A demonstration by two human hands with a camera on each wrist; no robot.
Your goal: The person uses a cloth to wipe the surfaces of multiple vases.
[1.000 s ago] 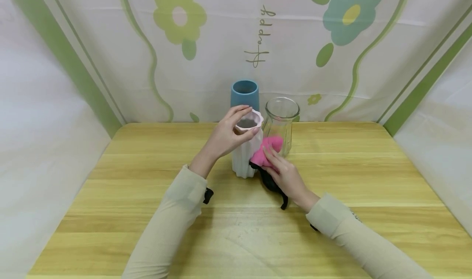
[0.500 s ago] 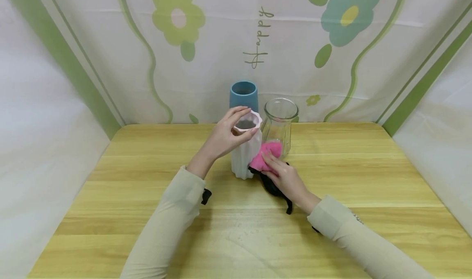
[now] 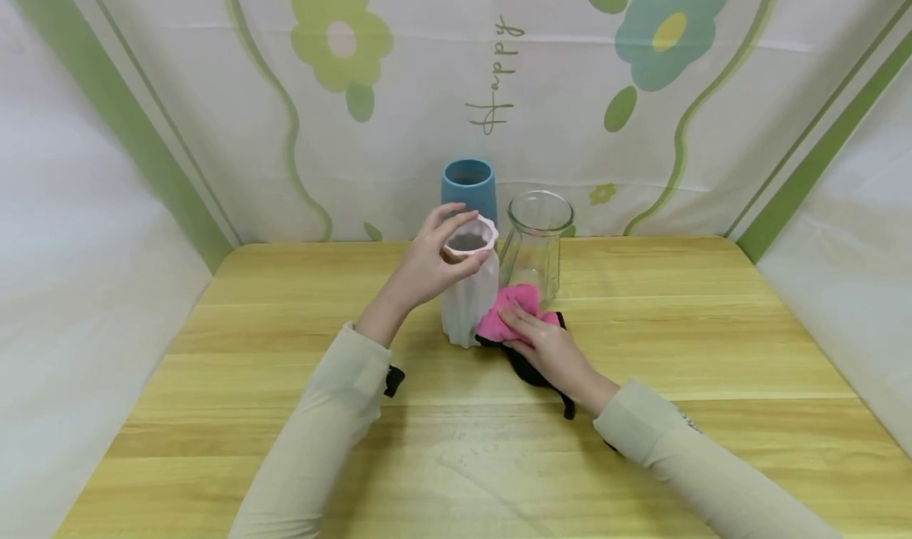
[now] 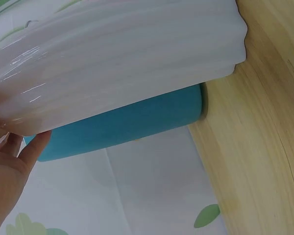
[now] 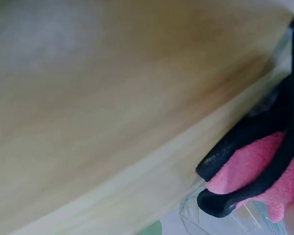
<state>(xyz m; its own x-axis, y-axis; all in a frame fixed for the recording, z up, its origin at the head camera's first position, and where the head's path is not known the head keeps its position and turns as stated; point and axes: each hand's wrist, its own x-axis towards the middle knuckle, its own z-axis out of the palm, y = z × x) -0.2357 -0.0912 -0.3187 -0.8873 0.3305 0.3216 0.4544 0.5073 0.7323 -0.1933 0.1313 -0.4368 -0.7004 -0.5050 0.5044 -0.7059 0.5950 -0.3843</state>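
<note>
A white fluted vase (image 3: 466, 309) with a scalloped pinkish rim stands upright on the wooden table. My left hand (image 3: 420, 270) grips it near the top, fingers and thumb spread around the rim. In my right hand (image 3: 559, 357) is a bunched pink cloth (image 3: 507, 313) with black edging, its pink part against the vase's lower right side. The cloth's black edge trails down under the hand. In the left wrist view, the ribbed wall of the vase (image 4: 122, 63) fills the top, with fingers at its mouth end. The right wrist view catches the cloth (image 5: 245, 169) at its right edge.
Directly behind the white vase stands a blue vase (image 3: 468, 191), partly hidden. A clear glass vase (image 3: 537, 246) is just behind the cloth, to the right. The wooden table (image 3: 285, 301) ends at a white curtain (image 3: 420, 72) printed with flowers.
My right hand has moved the pink cloth down along the vase's side, and more of its black edging now shows. The left hand keeps its hold at the rim.
</note>
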